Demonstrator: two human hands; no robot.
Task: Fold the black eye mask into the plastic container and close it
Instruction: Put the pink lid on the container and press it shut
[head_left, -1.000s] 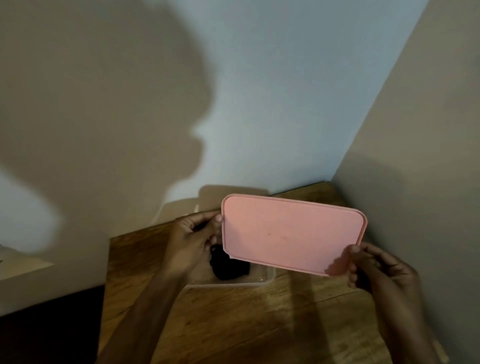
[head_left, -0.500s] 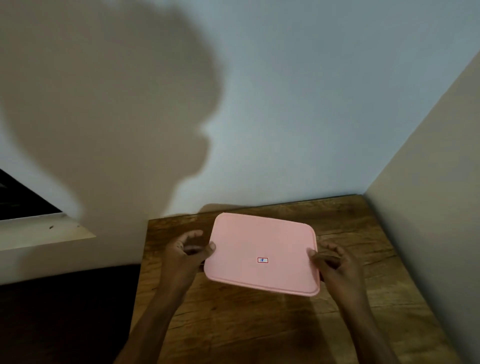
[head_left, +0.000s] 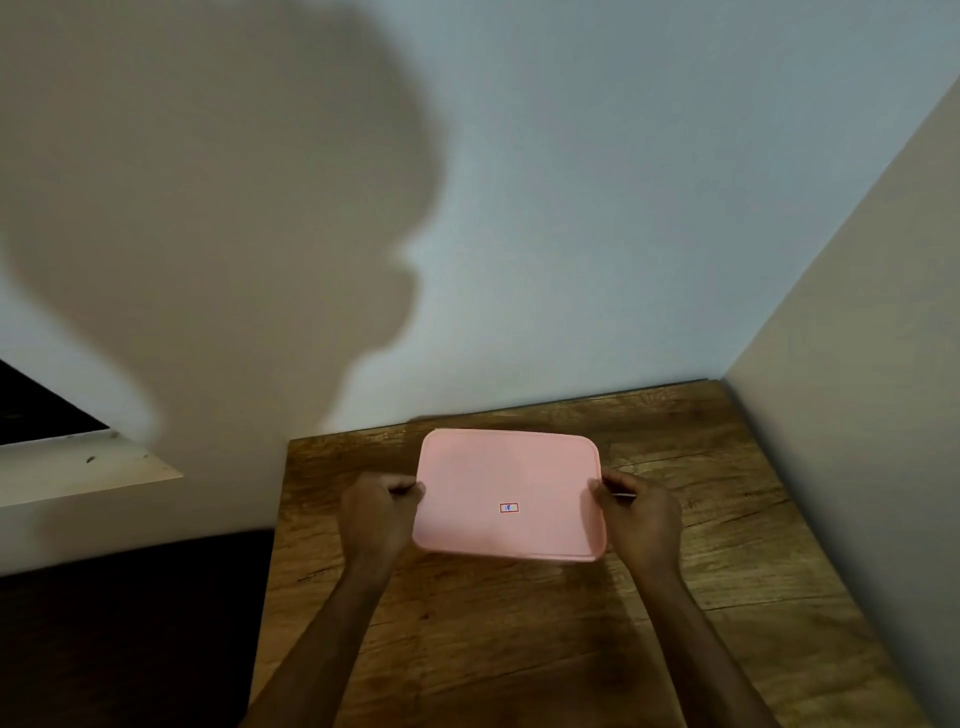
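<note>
Here, at the far left, a dark opening above a pale window ledge (head_left: 88, 467) is cut off by the frame. Your left hand (head_left: 376, 514) is curled, its fingertips pinching the left edge of the one flat pink rectangular plastic lid (head_left: 509, 493). This lid lies level over the container on the brown wooden table (head_left: 519, 649), and it hides the container and the black eye mask fully, so you cannot see either. One small red-framed label (head_left: 509, 507) sits on the lid; its writing is too small to read. Your right hand (head_left: 641, 514) is also curled and pinches the right edge. Two hands, one lid.
</note>
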